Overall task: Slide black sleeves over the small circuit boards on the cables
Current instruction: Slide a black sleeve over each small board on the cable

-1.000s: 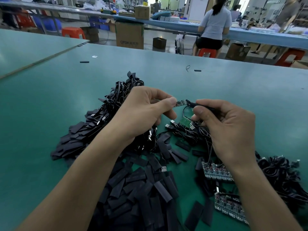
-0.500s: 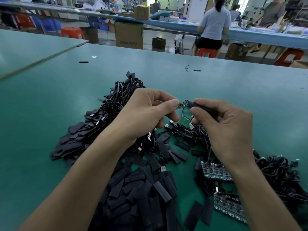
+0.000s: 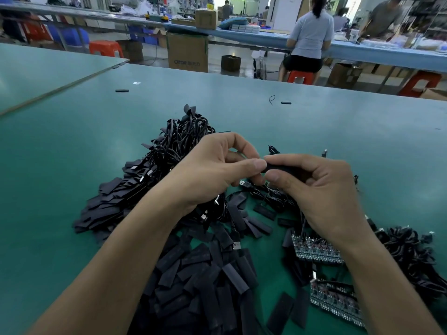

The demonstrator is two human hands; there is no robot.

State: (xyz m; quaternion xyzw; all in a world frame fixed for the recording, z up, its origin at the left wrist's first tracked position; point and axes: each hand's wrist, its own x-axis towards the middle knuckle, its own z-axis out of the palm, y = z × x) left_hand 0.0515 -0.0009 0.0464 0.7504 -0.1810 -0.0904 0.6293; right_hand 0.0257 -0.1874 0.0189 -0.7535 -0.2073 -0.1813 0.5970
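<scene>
Between the two pinches, the right hand [image 3: 321, 189] grips a black sleeve [image 3: 290, 169]; the left hand [image 3: 217, 170] pinches its end. It looks light, soft and crushable, so hold its edges.

My green table [image 3: 72, 153] carries a heap of loose black sleeves [image 3: 205, 286] right in front of me. Against the heap's far left side lies a tangle of sleeved cables [image 3: 174, 151]. Just right of the heap lie strips of circuit boards [image 3: 314, 250], and further right a bundle of black cables [image 3: 406, 250]. Well beyond the heap sit a stray sleeve [image 3: 121, 90], another short black piece [image 3: 286, 103] and a wire loop [image 3: 271, 99].
</scene>
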